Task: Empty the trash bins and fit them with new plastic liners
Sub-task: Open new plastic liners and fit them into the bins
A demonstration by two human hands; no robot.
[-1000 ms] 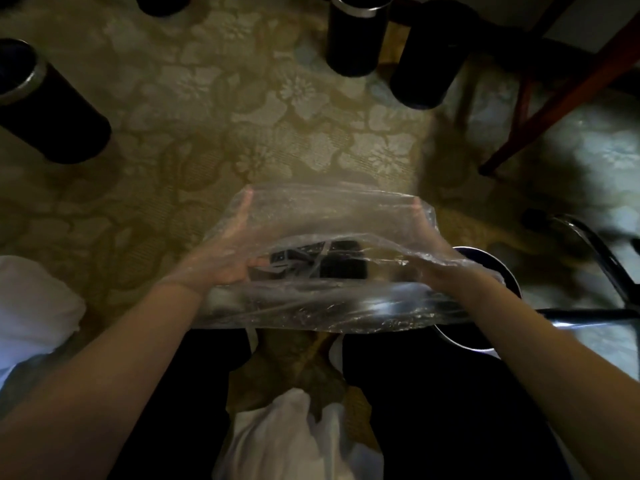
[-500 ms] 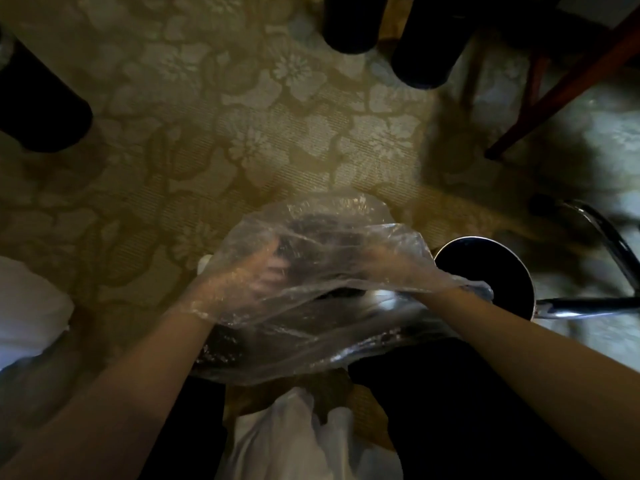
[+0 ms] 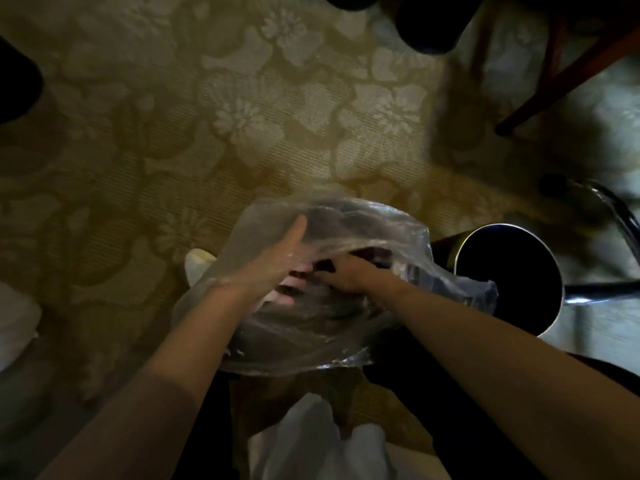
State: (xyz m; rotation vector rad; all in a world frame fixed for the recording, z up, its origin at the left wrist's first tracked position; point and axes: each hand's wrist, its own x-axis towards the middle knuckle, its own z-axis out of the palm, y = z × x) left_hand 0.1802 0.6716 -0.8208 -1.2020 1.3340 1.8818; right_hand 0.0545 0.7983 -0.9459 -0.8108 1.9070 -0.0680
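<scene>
The left hand (image 3: 273, 268) is tucked inside a clear plastic liner (image 3: 311, 327), with its thumb sticking out straight. Its fingers are too blurry, so I cannot tell if they grip. The right hand (image 3: 349, 277) is right next to it, with its fingers curled into the plastic, holding it. Closest of all, down low between the two arms, lies a white bag (image 3: 311, 441). The liner is crinkly and spread over something dark under the hands. A small white thing (image 3: 199, 261) peeks out at the liner's left side. Just to the right stands a trash bin (image 3: 462, 249) with a shiny rim, open on top and dark inside. One corner of the liner reaches over its edge. A shiny metal tube (image 3: 609, 209) bends past that bin. Everything sits on a carpet (image 3: 277, 116) with big flowers. Far off at the top are more dark bins (image 3: 429, 26), another dark one (image 3: 17, 88) at the left edge, and a red-brown wooden leg (image 3: 571, 71)
</scene>
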